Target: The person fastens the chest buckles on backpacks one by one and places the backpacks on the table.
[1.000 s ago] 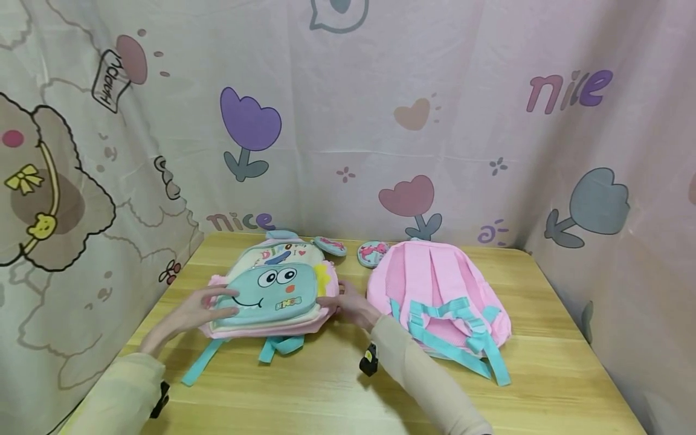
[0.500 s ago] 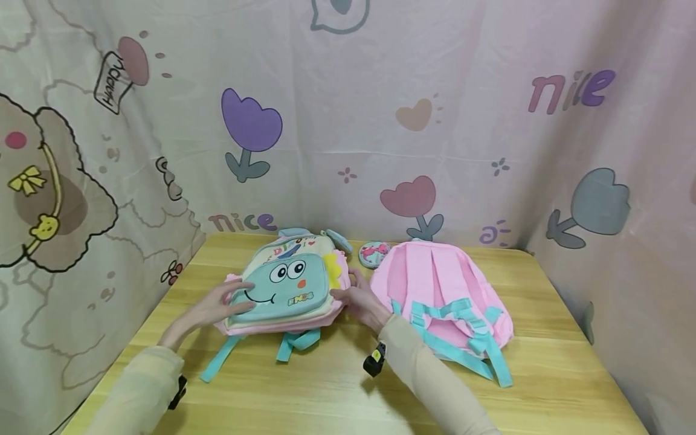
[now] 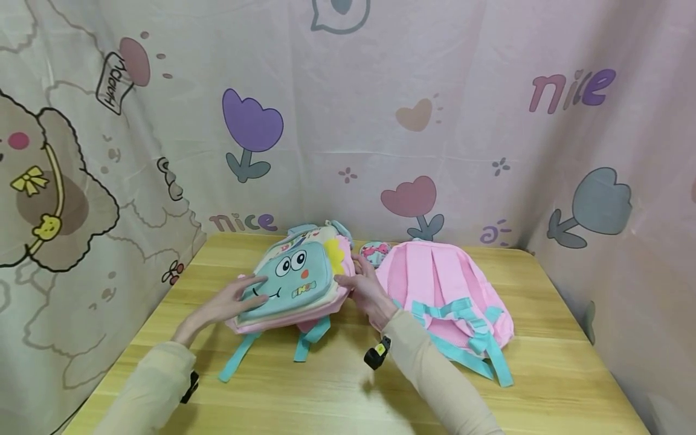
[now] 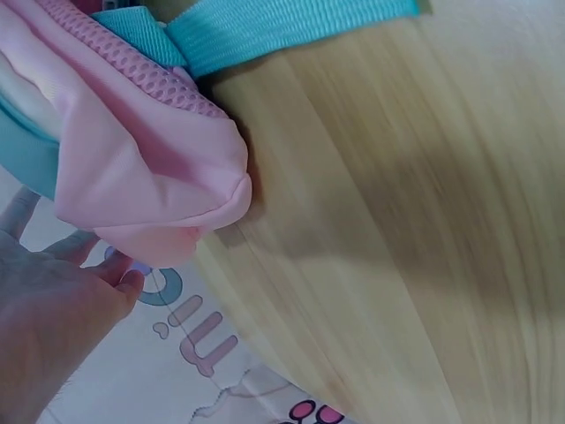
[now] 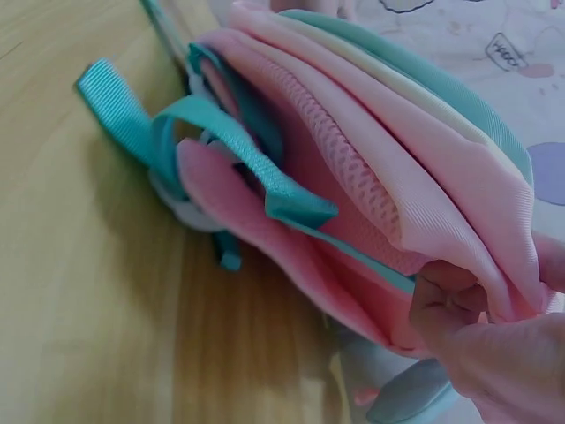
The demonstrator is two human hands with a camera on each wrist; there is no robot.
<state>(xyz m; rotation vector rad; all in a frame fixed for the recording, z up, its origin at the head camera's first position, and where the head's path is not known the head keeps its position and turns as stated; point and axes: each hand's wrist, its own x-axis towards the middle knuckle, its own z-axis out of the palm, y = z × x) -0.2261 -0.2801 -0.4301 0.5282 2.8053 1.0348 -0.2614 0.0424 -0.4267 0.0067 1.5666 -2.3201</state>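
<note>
Backpack [image 3: 310,287] tilted over desk [image 3: 321,399], beside second bag [image 3: 437,275]: right hand [image 3: 372,295] pinches its side edge, left hand [image 3: 225,302] rests spread fingers on its front; could twist or slip should that lone soft-cloth pinch loosen.

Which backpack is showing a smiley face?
The left backpack, gripped by the right hand: its blue-green pocket has big eyes and a smile. The right backpack shows its pink back and shoulder straps instead.

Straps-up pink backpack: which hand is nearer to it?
Right: the right hand is close beside the pink backpack; the left hand is farther off, across the smiling-face backpack.
</note>
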